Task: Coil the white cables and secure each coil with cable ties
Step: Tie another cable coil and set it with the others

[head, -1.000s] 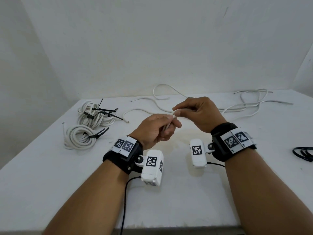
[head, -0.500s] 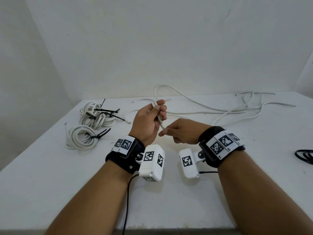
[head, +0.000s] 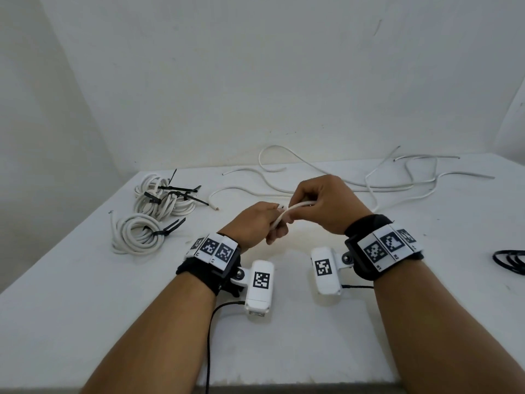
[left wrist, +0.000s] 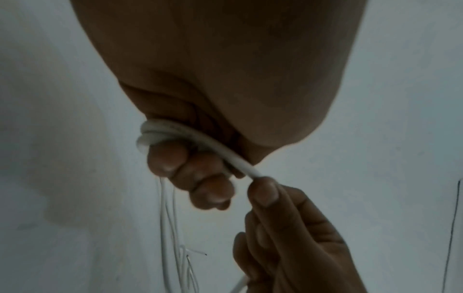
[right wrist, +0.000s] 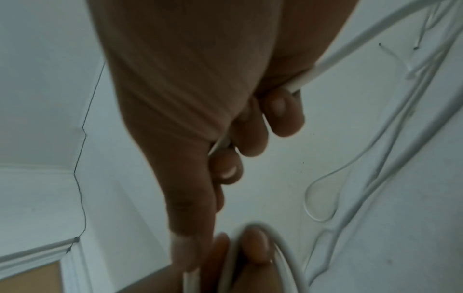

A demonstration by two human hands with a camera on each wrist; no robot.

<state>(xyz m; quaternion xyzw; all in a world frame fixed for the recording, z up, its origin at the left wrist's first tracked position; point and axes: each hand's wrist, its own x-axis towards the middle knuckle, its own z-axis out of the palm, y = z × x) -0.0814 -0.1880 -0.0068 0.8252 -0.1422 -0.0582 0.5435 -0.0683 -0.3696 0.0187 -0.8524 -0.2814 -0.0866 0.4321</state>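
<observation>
Both hands meet above the middle of the white table [head: 85,294]. My left hand [head: 260,223] has its fingers curled round a white cable [head: 295,208]; in the left wrist view the cable [left wrist: 175,132] wraps round those fingers in two small turns. My right hand [head: 326,203] grips the same cable just to the right, and the cable [right wrist: 350,49] runs out of its fist toward the far side. The rest of the loose cable [head: 355,184] trails over the back of the table.
Two tied white coils [head: 139,233] [head: 163,199] with black cable ties lie at the back left. Other loose white cables [head: 420,177] sprawl at the back right. Black cable ties [head: 511,260] lie at the right edge. White walls close the back and left.
My right hand rose from below the left hand to above and right of it, carrying the cable over. My left hand dropped lower and turned.
</observation>
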